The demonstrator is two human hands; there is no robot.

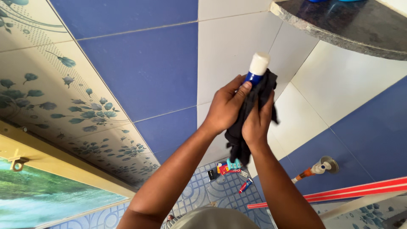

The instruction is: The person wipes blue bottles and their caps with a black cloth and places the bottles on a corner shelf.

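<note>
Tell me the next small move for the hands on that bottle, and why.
Probably turn the bottle a little inside the dark cloth. The left hand and right hand both clasp the cloth around the bottle's body, so only the white cap and a blue band show; turning it would likely bring covered sides against the cloth.

Bright, even daylight fills the tiled corner, and the white tiles below the stone shelf (339, 25) look nearly washed out. Soft shadow lies under that shelf. Straight tile lines bend toward the frame edges.
</note>
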